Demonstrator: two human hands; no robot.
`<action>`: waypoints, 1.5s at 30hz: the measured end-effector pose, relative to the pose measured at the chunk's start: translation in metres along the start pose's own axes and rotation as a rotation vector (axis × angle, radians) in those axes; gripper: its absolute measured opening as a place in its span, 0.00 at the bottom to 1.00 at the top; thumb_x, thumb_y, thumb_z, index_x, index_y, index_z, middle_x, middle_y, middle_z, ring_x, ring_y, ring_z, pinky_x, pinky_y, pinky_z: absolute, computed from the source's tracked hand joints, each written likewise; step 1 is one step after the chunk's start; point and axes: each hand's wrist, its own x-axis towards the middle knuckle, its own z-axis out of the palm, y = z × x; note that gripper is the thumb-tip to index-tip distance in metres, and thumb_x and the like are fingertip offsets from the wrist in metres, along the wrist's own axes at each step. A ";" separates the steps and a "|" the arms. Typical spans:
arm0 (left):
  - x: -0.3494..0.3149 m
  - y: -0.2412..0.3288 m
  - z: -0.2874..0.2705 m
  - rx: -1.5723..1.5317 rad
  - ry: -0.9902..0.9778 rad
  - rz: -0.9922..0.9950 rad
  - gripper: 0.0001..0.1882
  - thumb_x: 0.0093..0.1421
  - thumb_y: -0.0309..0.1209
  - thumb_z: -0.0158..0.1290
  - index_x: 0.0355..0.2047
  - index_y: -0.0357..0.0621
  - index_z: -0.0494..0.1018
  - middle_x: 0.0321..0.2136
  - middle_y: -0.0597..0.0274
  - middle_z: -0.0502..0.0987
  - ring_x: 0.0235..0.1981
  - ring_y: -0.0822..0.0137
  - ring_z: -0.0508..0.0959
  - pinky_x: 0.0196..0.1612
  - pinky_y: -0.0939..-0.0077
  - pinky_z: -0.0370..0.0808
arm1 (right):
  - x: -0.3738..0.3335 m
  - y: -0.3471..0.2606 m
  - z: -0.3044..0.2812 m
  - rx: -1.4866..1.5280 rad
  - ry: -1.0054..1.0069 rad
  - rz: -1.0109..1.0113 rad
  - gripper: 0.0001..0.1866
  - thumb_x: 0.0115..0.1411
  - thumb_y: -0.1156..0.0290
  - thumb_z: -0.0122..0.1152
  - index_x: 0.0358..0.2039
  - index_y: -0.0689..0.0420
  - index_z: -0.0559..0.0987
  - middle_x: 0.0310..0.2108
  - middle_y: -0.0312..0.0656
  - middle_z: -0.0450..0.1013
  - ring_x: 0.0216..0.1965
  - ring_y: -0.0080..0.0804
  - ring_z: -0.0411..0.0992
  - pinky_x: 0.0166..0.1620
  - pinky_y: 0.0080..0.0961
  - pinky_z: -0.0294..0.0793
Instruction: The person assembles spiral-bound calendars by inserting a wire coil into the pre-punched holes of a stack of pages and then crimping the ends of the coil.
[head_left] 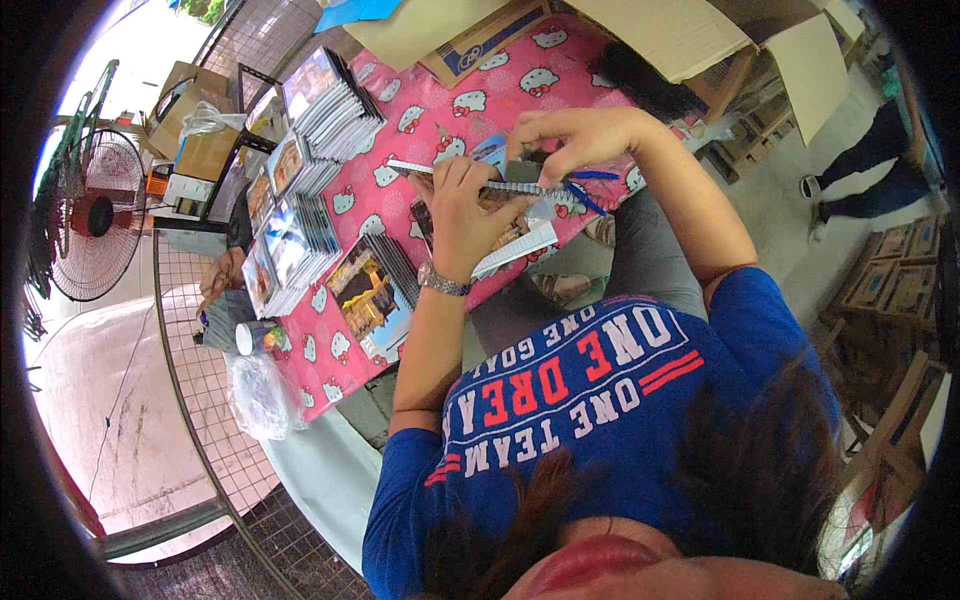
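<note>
Slanting lengthwise down rightward, notebook [515, 187]

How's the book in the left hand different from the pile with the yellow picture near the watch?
The held book is up in the left hand; the yellow-picture pile lies on the pink tablecloth. The held book shows mostly a thin edge, while the pile shows its top cover. The held book looks thin; the pile is much thicker. Both are on the cloth's side nearest the person.

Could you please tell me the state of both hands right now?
Left hand: closed on a spiral-bound booklet.
Right hand: partly curled by the booklet; whether it grips anything cannot be told.
</note>
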 end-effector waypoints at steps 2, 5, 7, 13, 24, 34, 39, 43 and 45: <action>-0.005 0.002 -0.001 0.003 -0.017 -0.037 0.26 0.37 0.49 0.70 0.31 0.45 0.75 0.37 0.62 0.71 0.46 0.56 0.69 0.56 0.48 0.54 | -0.002 0.000 -0.001 -0.097 0.032 0.007 0.28 0.52 0.57 0.62 0.51 0.58 0.72 0.44 0.38 0.70 0.44 0.29 0.68 0.51 0.28 0.65; -0.004 0.006 -0.003 0.022 0.000 -0.085 0.27 0.36 0.47 0.71 0.31 0.45 0.75 0.38 0.61 0.71 0.47 0.55 0.69 0.55 0.54 0.58 | 0.005 0.005 0.000 0.024 0.012 0.084 0.28 0.50 0.58 0.64 0.50 0.57 0.74 0.45 0.38 0.70 0.46 0.28 0.68 0.52 0.29 0.65; 0.001 0.003 -0.011 0.057 -0.024 -0.073 0.27 0.35 0.47 0.72 0.31 0.46 0.75 0.38 0.61 0.70 0.47 0.56 0.68 0.54 0.57 0.60 | 0.009 0.014 -0.014 -0.332 0.007 0.312 0.29 0.50 0.58 0.65 0.50 0.59 0.73 0.46 0.38 0.70 0.48 0.29 0.68 0.52 0.28 0.66; 0.006 -0.039 -0.024 0.080 -0.013 0.005 0.27 0.33 0.45 0.73 0.31 0.46 0.75 0.32 0.64 0.72 0.42 0.58 0.69 0.45 0.62 0.65 | 0.031 0.012 -0.005 -0.070 0.053 0.047 0.25 0.51 0.62 0.65 0.49 0.58 0.74 0.44 0.36 0.71 0.47 0.25 0.68 0.50 0.25 0.67; 0.004 -0.037 -0.021 0.030 0.060 -0.055 0.27 0.34 0.44 0.73 0.31 0.46 0.74 0.32 0.62 0.74 0.40 0.57 0.70 0.44 0.63 0.65 | 0.039 0.012 -0.008 0.257 -0.007 0.026 0.29 0.47 0.60 0.67 0.49 0.60 0.76 0.50 0.41 0.69 0.52 0.30 0.67 0.57 0.29 0.64; 0.004 -0.034 -0.022 0.035 0.089 -0.084 0.26 0.35 0.38 0.73 0.32 0.43 0.73 0.31 0.60 0.74 0.38 0.55 0.71 0.43 0.62 0.68 | 0.053 0.024 -0.012 0.411 0.030 0.022 0.27 0.50 0.61 0.65 0.50 0.58 0.75 0.42 0.36 0.73 0.42 0.23 0.70 0.48 0.21 0.68; 0.004 -0.035 -0.025 -0.023 0.063 -0.134 0.24 0.39 0.37 0.71 0.33 0.43 0.73 0.33 0.58 0.73 0.40 0.56 0.72 0.46 0.62 0.66 | 0.068 0.027 -0.019 -0.155 0.002 0.083 0.24 0.51 0.64 0.66 0.47 0.61 0.77 0.43 0.38 0.73 0.43 0.25 0.70 0.50 0.25 0.69; -0.007 -0.050 -0.031 -0.063 0.094 -0.106 0.22 0.41 0.31 0.69 0.37 0.42 0.74 0.34 0.58 0.74 0.42 0.54 0.72 0.47 0.62 0.68 | 0.070 0.020 -0.009 0.387 -0.079 0.014 0.22 0.52 0.66 0.65 0.48 0.61 0.76 0.44 0.38 0.73 0.44 0.25 0.70 0.51 0.24 0.69; -0.004 -0.054 -0.036 -0.010 0.106 -0.061 0.21 0.42 0.29 0.69 0.37 0.42 0.75 0.34 0.58 0.74 0.40 0.54 0.73 0.45 0.63 0.69 | 0.080 0.022 -0.020 -0.137 -0.050 0.167 0.25 0.52 0.66 0.64 0.50 0.62 0.75 0.45 0.38 0.74 0.46 0.25 0.71 0.52 0.23 0.69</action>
